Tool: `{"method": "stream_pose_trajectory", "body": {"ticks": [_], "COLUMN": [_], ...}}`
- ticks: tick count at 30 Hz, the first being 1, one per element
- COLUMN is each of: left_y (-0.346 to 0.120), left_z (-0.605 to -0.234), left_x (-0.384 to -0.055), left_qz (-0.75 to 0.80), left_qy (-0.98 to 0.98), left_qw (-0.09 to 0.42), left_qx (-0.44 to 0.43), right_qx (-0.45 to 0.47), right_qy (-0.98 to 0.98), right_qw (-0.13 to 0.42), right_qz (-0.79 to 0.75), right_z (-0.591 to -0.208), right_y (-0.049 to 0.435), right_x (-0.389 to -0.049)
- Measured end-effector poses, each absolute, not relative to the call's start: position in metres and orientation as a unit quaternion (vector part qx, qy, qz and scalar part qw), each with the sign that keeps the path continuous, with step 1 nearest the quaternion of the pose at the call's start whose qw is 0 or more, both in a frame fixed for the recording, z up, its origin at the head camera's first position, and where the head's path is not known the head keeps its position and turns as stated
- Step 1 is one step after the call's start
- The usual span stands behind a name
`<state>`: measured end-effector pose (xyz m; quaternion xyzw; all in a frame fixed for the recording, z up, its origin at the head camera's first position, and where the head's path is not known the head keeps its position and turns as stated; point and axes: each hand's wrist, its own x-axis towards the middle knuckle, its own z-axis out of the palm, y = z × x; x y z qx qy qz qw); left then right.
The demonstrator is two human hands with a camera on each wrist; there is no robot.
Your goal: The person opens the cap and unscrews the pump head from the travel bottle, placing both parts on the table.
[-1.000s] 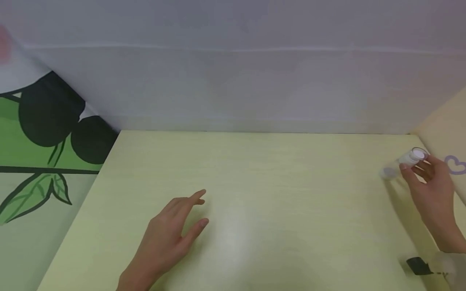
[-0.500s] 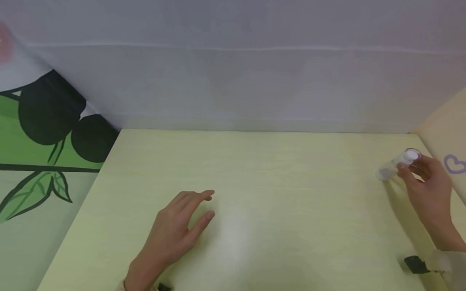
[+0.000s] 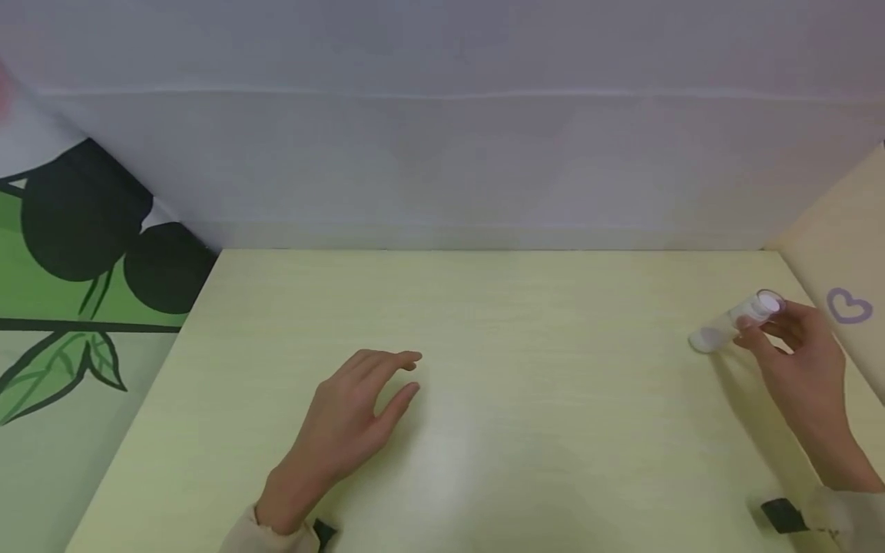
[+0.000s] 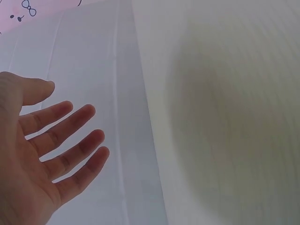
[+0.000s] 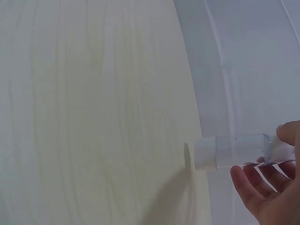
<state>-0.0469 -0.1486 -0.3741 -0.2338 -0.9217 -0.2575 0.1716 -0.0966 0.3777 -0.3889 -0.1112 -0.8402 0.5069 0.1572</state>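
At the right of the head view, my right hand grips a small clear cylindrical bottle near its top end. The bottle has a white bottom end and a white inner part under a transparent top. In the right wrist view, thumb and fingers close round one end of the bottle, while its white end stands close over the table. My left hand hovers above the table left of centre, holding nothing. Seen in the left wrist view, the fingers are spread and only slightly bent, with the thumb apart.
A pale yellow wood-grain table spans the view. Behind it rises a grey-white sheet. A green panel with dark fruit shapes stands at the left, and a beige panel with a purple heart at the right.
My right hand has moved a little to the left with the bottle in its grip. The left hand has shifted right and slightly farther up the table, its sleeve now showing.
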Motion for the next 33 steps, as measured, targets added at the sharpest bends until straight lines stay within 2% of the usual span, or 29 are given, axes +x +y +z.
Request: {"method": "stream_pose_trajectory", "body": {"ticks": [4, 11, 15, 24, 33], "left_y": [-0.148, -0.143, -0.138, -0.127, -0.115], "left_z": [-0.374, -0.371, -0.372, -0.367, -0.363], "left_x": [-0.048, -0.052, -0.053, -0.059, -0.061], "left_qz": [-0.253, -0.227, -0.233, -0.233, -0.243], "left_qy": [-0.926, -0.943, -0.939, -0.932, -0.933], "left_qw": [0.152, 0.073, 0.071, 0.075, 0.044], "left_qx": [-0.234, -0.232, -0.244, -0.266, -0.262], "right_qx": [-0.076, -0.021, 0.024, 0.125, 0.138], "right_qy": [-0.822, -0.769, -0.750, -0.679, -0.680], "right_qw": [0.148, 0.103, 0.083, 0.092, 0.074], "right_qz": [0.545, 0.631, 0.656, 0.718, 0.717], "right_z": [-0.388, -0.383, -0.382, -0.372, -0.366], "right_y": [0.371, 0.360, 0.350, 0.324, 0.307], "right_x": [-0.092, -0.078, -0.073, -0.069, -0.063]}}
